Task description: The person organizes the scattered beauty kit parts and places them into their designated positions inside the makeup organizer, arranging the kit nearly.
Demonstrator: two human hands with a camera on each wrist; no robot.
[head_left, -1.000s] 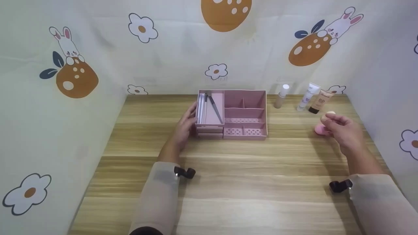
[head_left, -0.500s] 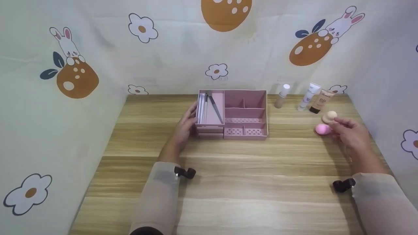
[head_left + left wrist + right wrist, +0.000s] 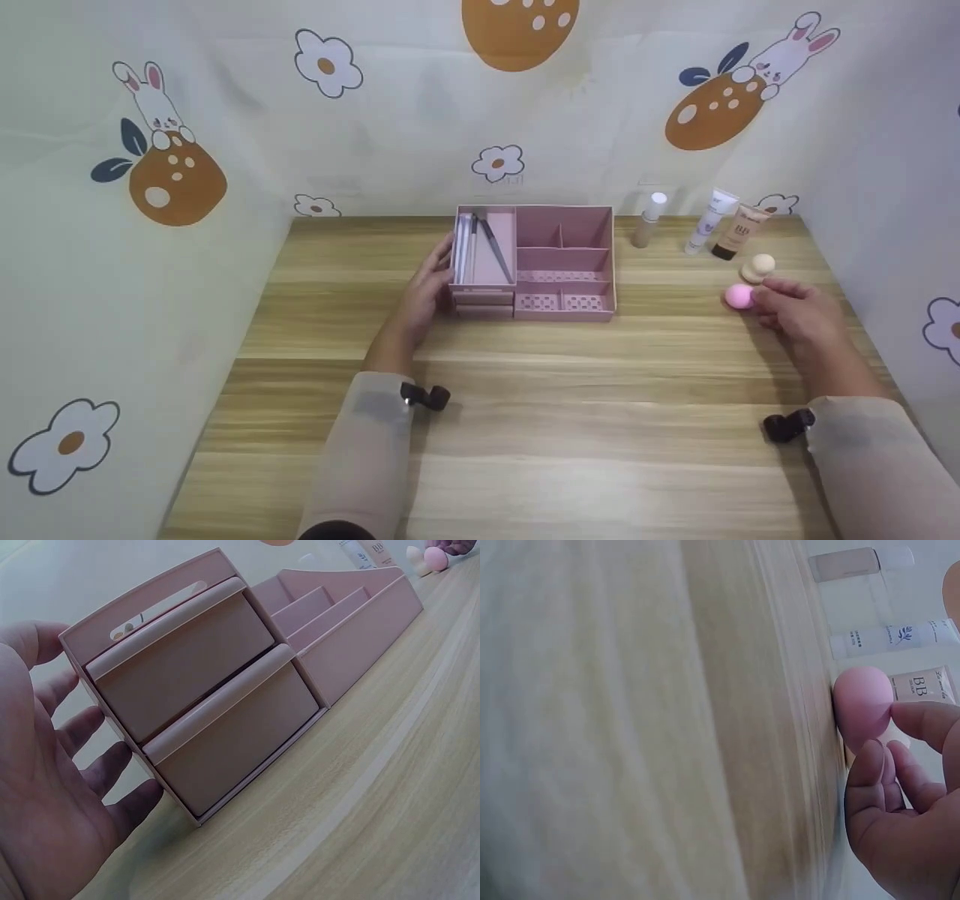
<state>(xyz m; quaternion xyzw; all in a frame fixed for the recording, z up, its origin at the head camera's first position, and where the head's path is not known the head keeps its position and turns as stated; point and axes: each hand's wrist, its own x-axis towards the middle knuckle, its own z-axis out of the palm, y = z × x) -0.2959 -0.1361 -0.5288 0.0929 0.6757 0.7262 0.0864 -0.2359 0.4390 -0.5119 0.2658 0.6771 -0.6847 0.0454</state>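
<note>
My left hand [image 3: 52,757] rests its fingertips against the left side of a pink desktop organizer [image 3: 564,264]. Its fingers are extended, and the organizer stands on the wood-grain table. In the head view my right hand [image 3: 806,311] is at the far right, its fingertips on the right side of a pink makeup sponge [image 3: 739,296]. From the right wrist view, thumb and forefinger pinch the narrow end of that pink sponge [image 3: 862,697], which sits on the table. Just behind it, a cream sponge [image 3: 762,264] stands by itself.
Behind the sponges are a tan BB cream tube [image 3: 741,231], a white tube [image 3: 709,222] and a white-capped bottle [image 3: 649,220]. Several slim pens [image 3: 491,247] lie in the organizer's upper left tray, above two drawers [image 3: 187,660]. Patterned cloth walls [image 3: 405,120] enclose the table.
My right hand has come away from the cream sponge, moving right and toward me to the pink sponge. The cream sponge now stands uncovered. My left hand has stayed put.
</note>
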